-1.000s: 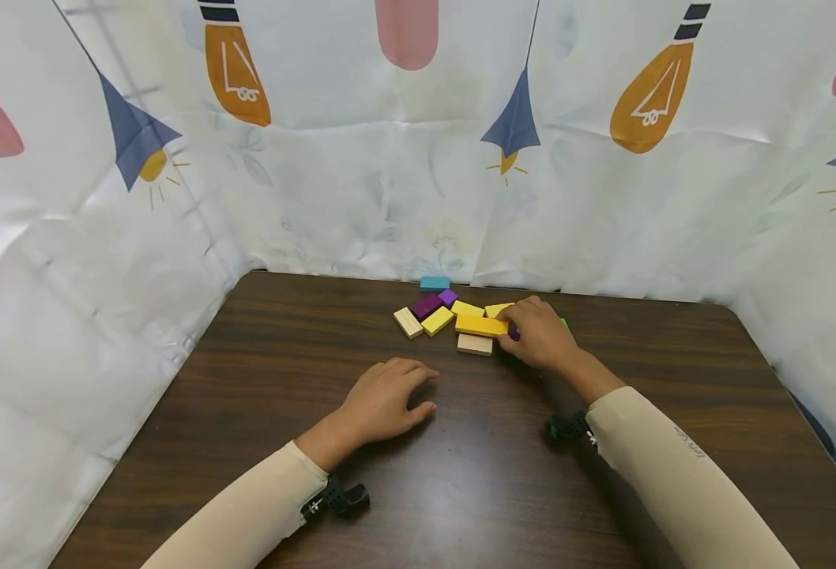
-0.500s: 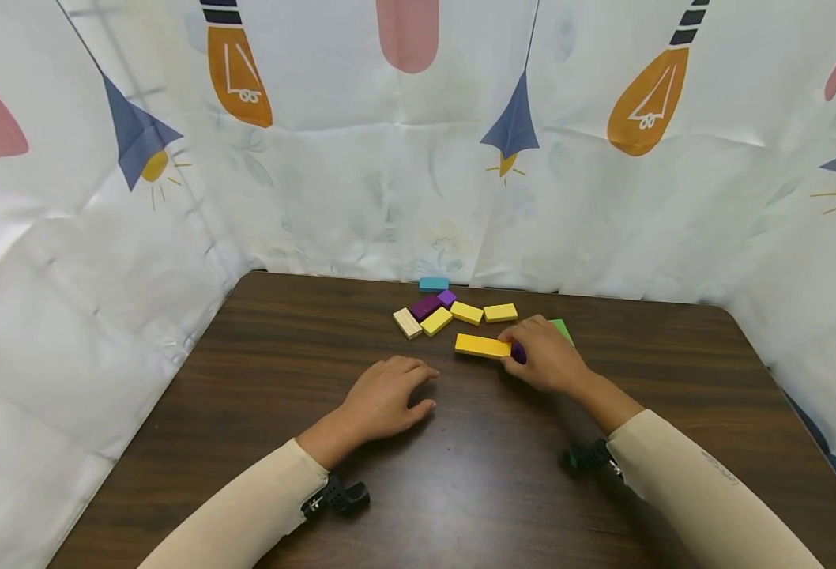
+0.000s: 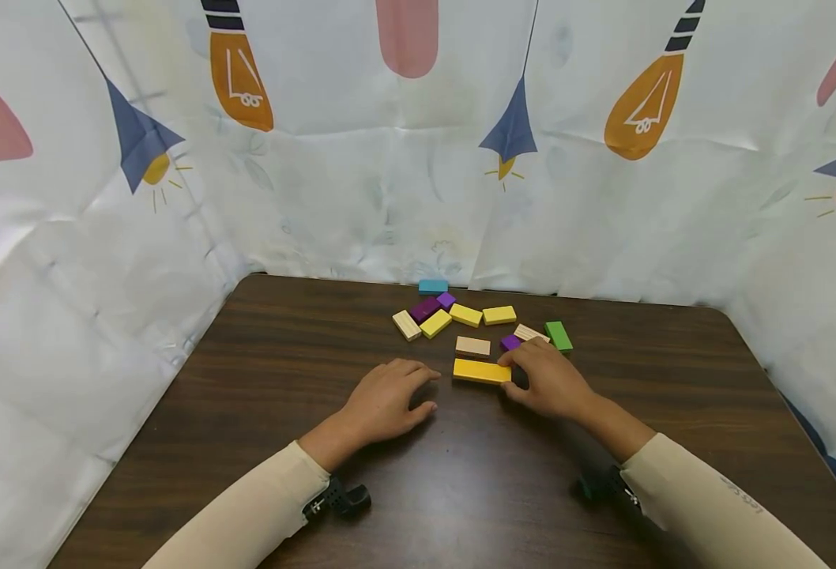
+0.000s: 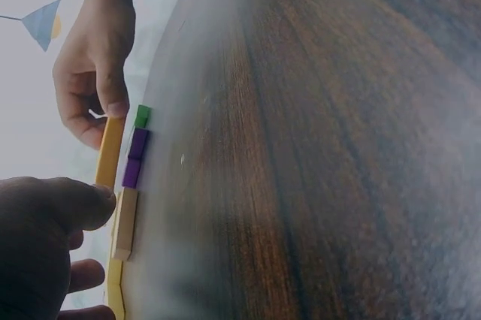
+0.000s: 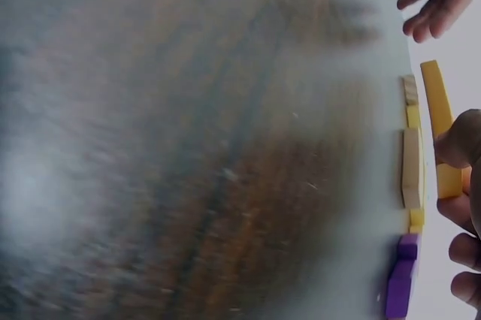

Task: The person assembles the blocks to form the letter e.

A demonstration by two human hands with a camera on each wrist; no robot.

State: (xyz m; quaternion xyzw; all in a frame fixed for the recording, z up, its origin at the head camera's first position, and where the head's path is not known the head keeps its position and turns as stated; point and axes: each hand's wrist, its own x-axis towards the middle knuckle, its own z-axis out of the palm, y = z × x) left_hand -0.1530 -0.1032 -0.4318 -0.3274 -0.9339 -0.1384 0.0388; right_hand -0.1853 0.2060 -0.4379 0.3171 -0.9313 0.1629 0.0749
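My right hand [image 3: 549,378] pinches the right end of a long orange-yellow block [image 3: 480,371] between thumb and fingers. Both wrist views show the block raised over the tabletop, its far end pointing towards my left hand [image 3: 385,401]. That left hand holds nothing; its fingers are relaxed and spread, a short way left of the block. Just behind the held block lies a plain wooden block [image 3: 472,346]. Beyond my right fingers are a purple block [image 3: 510,342], another pale wooden block [image 3: 532,333], partly hidden by the hand, and a green block [image 3: 559,336].
Farther back lie several yellow blocks [image 3: 499,315], a dark purple block [image 3: 425,309], a small violet block [image 3: 446,300] and a striped wooden block [image 3: 407,325]. A blue block [image 3: 433,287] sits at the back edge of the brown table [image 3: 304,332], before a patterned cloth [image 3: 361,205].
My right hand has brought the orange-yellow block back towards me, from over the plain wooden block to in front of it. The purple and pale blocks behind have come into view. My left hand stays put.
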